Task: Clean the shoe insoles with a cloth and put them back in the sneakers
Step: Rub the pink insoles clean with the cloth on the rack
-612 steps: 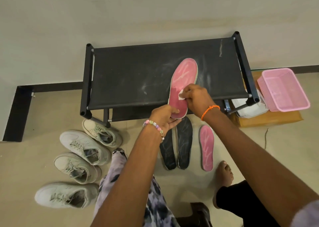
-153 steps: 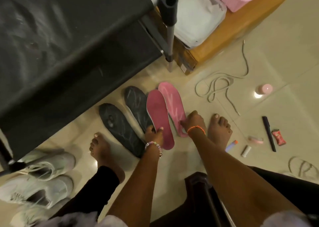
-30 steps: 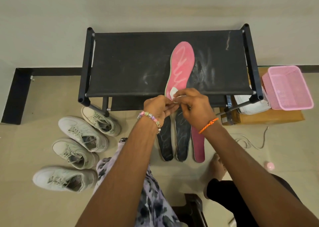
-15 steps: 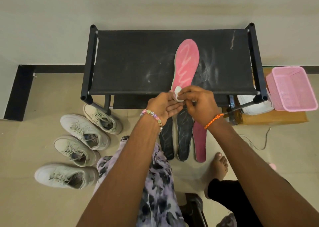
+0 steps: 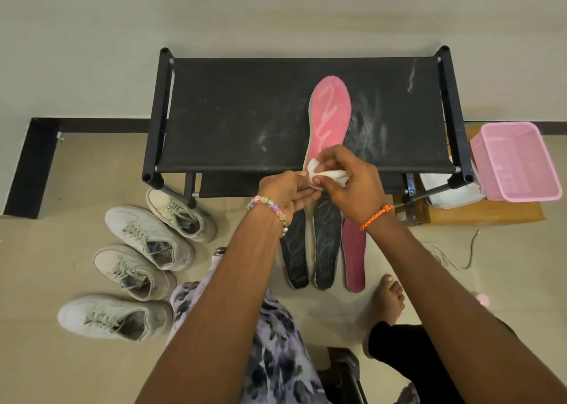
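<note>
On rack [image 5: 233,112]: insole [image 5: 328,112] (pink).

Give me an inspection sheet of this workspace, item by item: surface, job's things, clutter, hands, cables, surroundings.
Surface: black rack, fabric top streaked with white smears.
Job's things: pink insole lies on the rack top, heel end over the front edge; white cloth at its heel; two black insoles and a second pink insole on the floor; four sneakers on the floor to the left.
Clutter: pink basket on a brown box.
Hands: right hand grips the cloth; left hand holds the insole's heel.
Cables: a thin cord on the floor at right.
Surroundings: tiled floor, pale wall.
</note>
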